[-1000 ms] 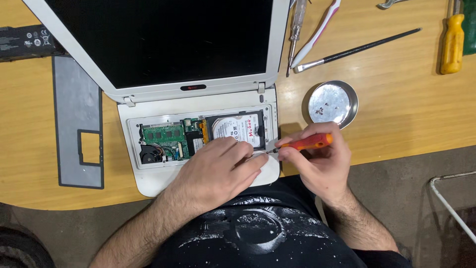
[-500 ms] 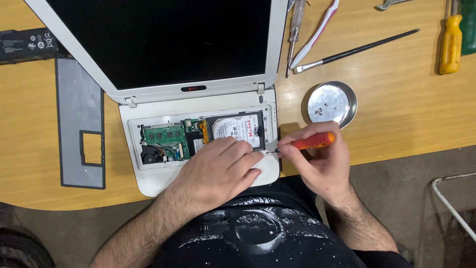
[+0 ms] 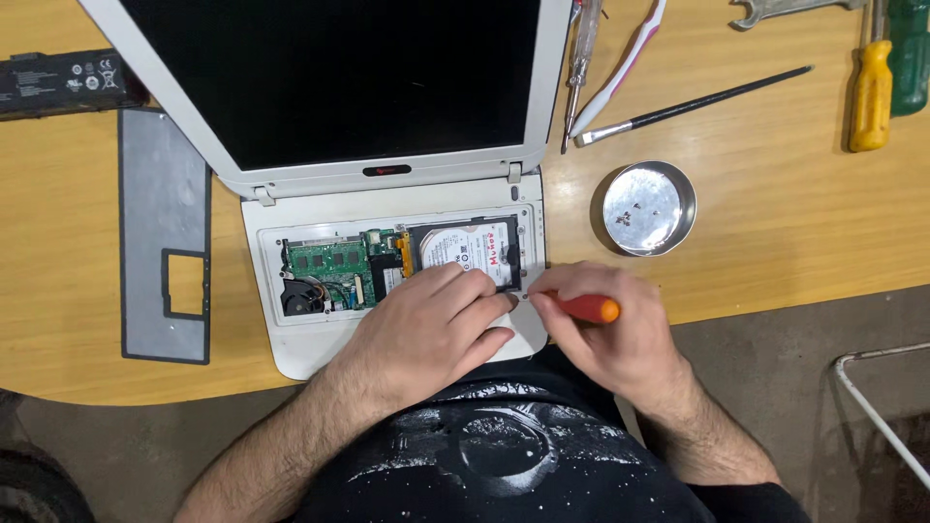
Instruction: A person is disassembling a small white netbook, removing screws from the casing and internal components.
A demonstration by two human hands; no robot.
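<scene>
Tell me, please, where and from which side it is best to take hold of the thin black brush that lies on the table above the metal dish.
Probably the long black handle near its middle, pinched from above. The black brush lies flat and slanted on the wooden table, bristle end down-left beside the screen's corner, handle tip up-right. Bare table lies along both long sides there, while the bristle end sits close to the white tool.

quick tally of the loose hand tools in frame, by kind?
Screwdrivers: 4 - orange one in right hand, yellow, green, clear tester type
Brushes: 2 - thin black brush, white-and-pink toothbrush
Wrenches: 1 - wrench
Total: 7
</scene>
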